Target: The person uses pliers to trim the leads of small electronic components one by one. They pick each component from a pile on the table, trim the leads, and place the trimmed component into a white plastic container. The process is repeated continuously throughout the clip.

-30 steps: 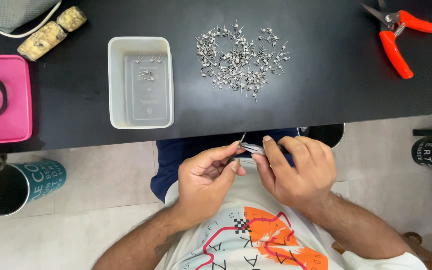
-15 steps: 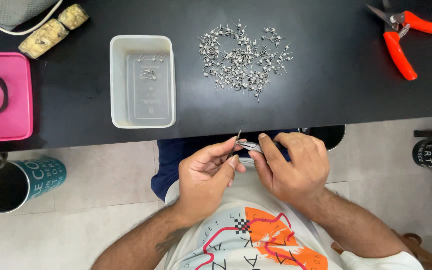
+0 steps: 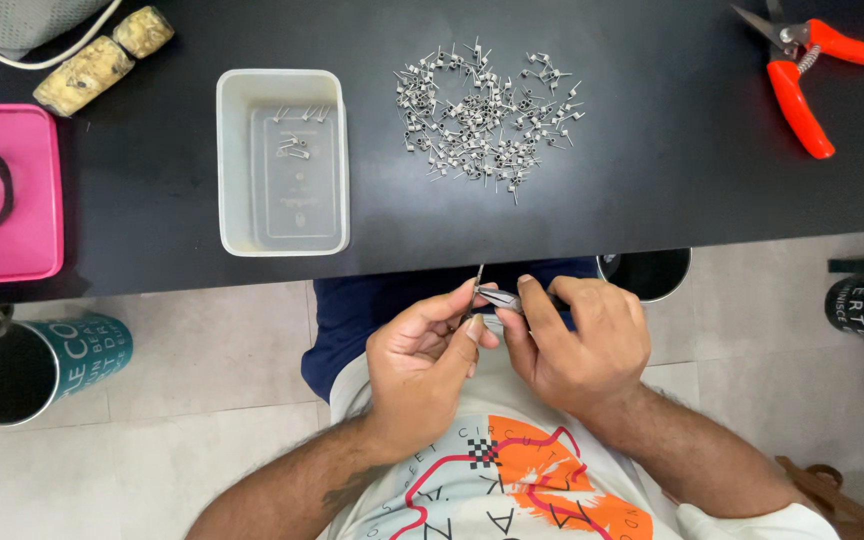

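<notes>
Pinching a small wire piece (image 3: 478,278) — left hand (image 3: 420,362), right hand (image 3: 580,345) gripping pliers (image 3: 504,298).

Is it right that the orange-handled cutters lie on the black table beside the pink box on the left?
Not quite. The head view shows the orange-handled cutters on the black table at its far right corner; the pink box is on the left.
</notes>
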